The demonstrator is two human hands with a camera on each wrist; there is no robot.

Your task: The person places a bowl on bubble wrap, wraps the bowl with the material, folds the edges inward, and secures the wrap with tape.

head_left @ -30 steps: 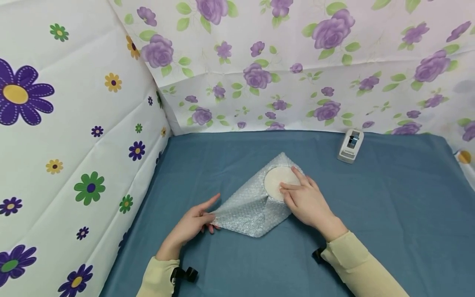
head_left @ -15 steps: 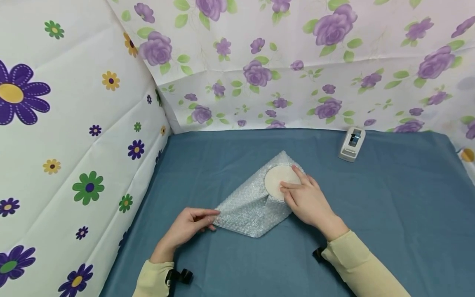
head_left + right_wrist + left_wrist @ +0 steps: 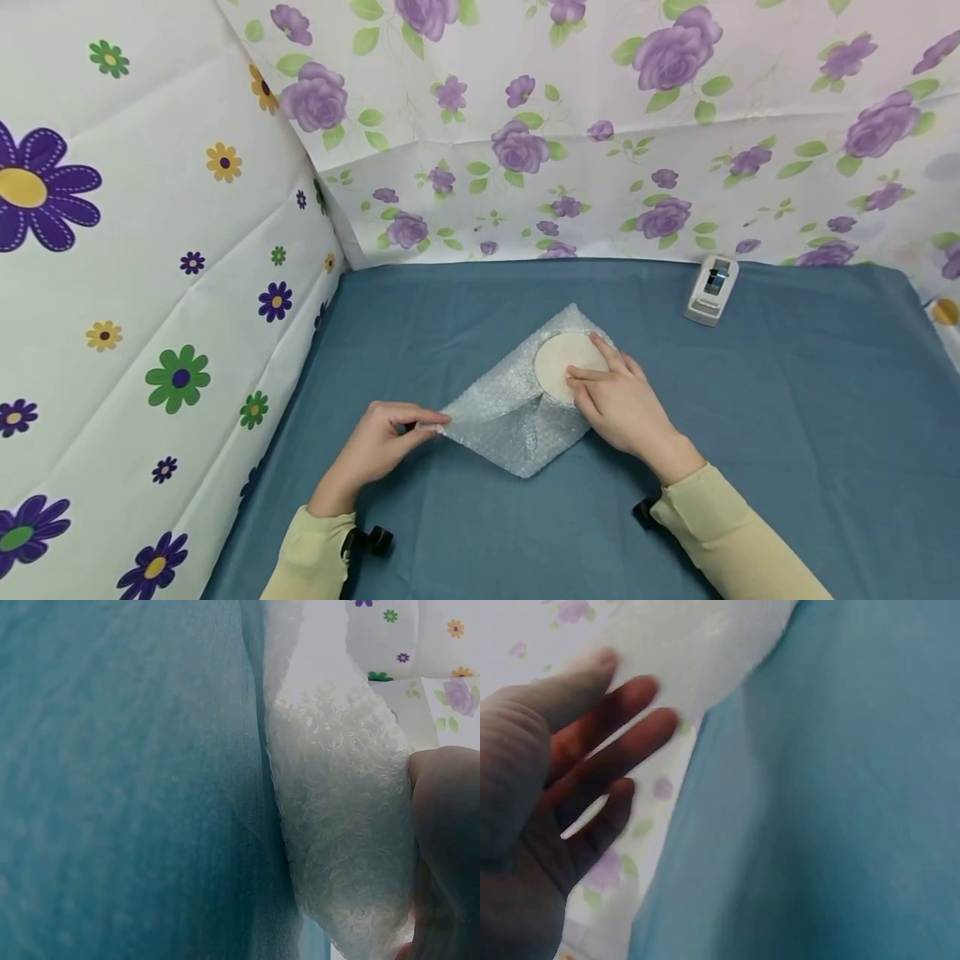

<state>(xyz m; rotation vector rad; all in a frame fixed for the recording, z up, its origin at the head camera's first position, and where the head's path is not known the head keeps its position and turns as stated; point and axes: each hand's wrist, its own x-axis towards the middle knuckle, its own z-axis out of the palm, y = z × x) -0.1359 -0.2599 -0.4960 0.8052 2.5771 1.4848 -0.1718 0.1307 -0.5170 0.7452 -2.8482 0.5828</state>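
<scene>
A sheet of bubble wrap point(image 3: 495, 425) lies folded on the blue cloth, its long tip pointing left. On it sits a round, flat, cream-coloured disc point(image 3: 558, 364), partly covered by my right hand point(image 3: 618, 408), whose extended fingers press on the disc and the wrap's right edge. My left hand point(image 3: 378, 442) pinches the wrap's left tip between thumb and fingers, slightly raised. In the left wrist view the thumb and fingertips of the left hand point(image 3: 592, 735) meet the blurred wrap point(image 3: 697, 645). The right wrist view shows the bubbly side of the wrap point(image 3: 337, 787) beside the right hand point(image 3: 450, 840).
A white tape dispenser point(image 3: 711, 292) stands at the back right of the blue cloth point(image 3: 810, 433). Flower-printed sheets hang behind point(image 3: 465, 192) and along the left side. Both wrists carry a black camera strap.
My left hand has gone from loosely touching the bubble wrap's left tip to pinching it, and the tip has lifted and folded a little. The right hand stays on the disc.
</scene>
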